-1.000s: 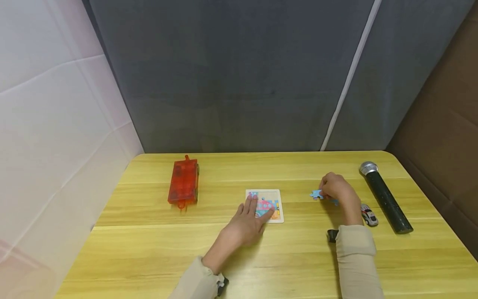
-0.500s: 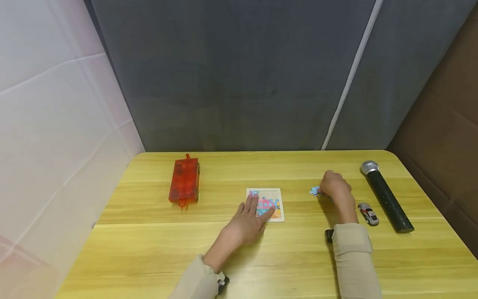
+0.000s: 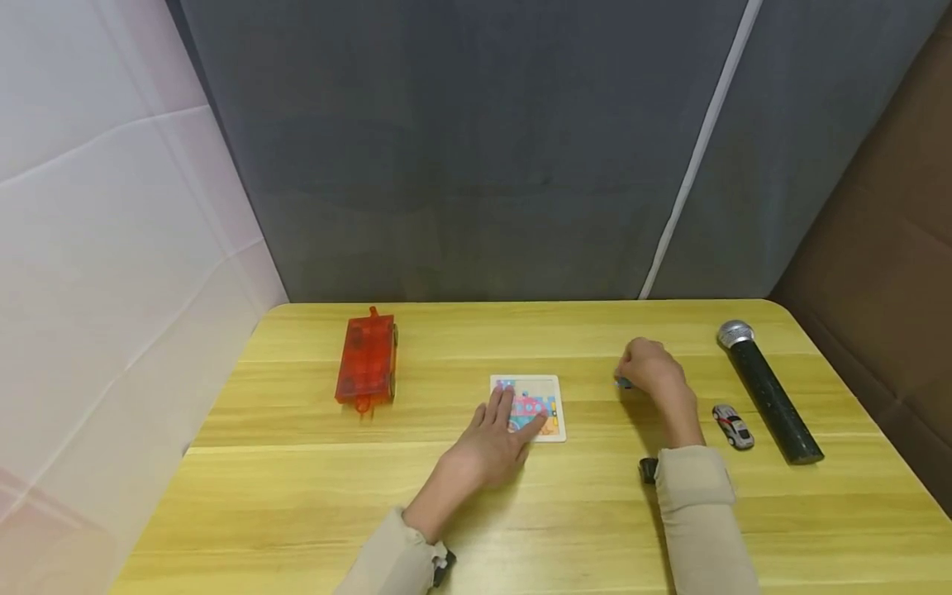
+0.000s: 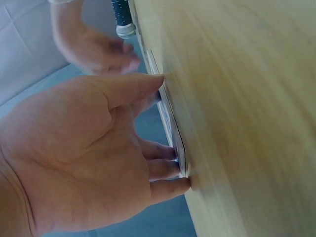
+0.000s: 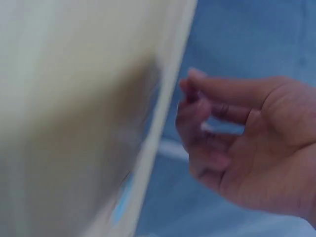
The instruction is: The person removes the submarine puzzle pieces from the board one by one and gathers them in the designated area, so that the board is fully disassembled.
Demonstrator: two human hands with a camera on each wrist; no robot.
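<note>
While the left hand (image 3: 492, 446) presses flat on the puzzle board (image 3: 552, 385), the right hand's (image 3: 651, 369) grip pinches a blue piece (image 3: 621, 383).

Puzzle piece (image 3: 623, 383) mostly hidden under right hand (image 3: 650, 368), centre-right of head view; grip unclear. Right wrist view blurred. Left hand (image 3: 491, 442) covers puzzle board (image 3: 546, 388) lower-left corner. Both sleeves cut off at bottom edge.

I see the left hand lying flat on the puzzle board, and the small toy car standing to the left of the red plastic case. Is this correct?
Not quite. The left hand does lie flat on the puzzle board, but the toy car stands far from the red plastic case: it is on the right side of the table, beside the microphone. The head view shows this.
</note>
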